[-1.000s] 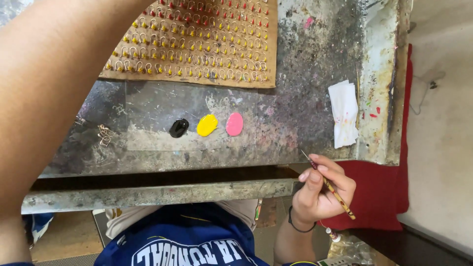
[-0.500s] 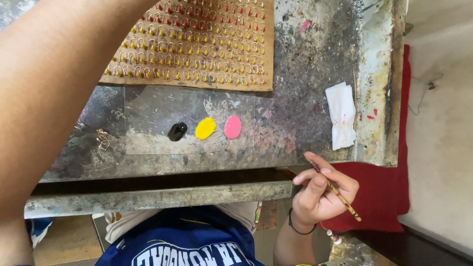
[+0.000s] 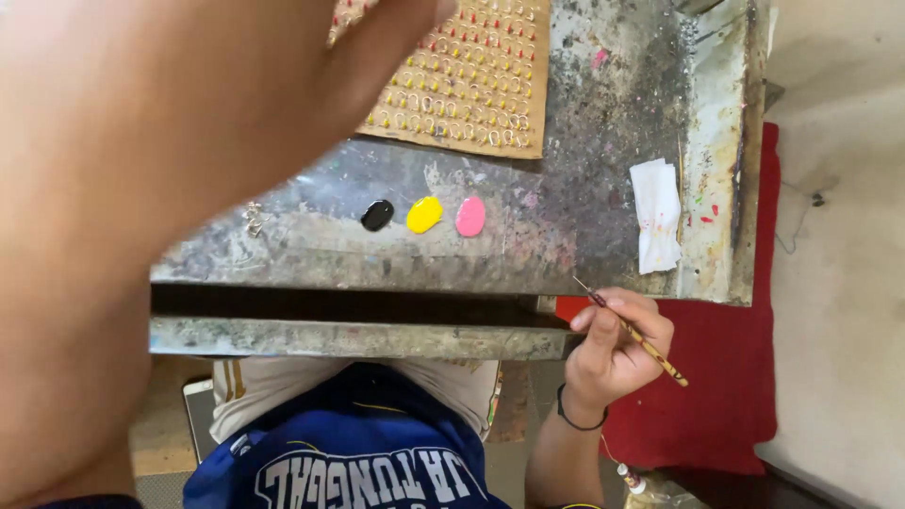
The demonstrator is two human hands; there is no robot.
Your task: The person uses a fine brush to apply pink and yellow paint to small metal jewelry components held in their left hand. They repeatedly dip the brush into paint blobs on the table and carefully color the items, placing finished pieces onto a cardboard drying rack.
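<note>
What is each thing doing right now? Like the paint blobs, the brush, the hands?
Thin striped paintbrush: pinched in the right hand, tip at the table edge.
Black paint blob, yellow paint blob, pink paint blob: side by side in a row, apart.
White folded cloth: lying flat, paint-stained.
Brown cardboard sheet: flat, rows of small hooks stuck in.
Left hand: raised, hidden behind the forearm.

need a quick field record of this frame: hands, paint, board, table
right hand: holds a thin brush, at the table's near edge
left hand: not visible; only its forearm crosses the left of the view
paint: black blob, yellow blob, pink blob, in a row on the table
board: brown, rows of small hooks, lying on the table beyond the paint
tissue: white, stained, near the table's right edge
cloth: red, beside the table
</note>
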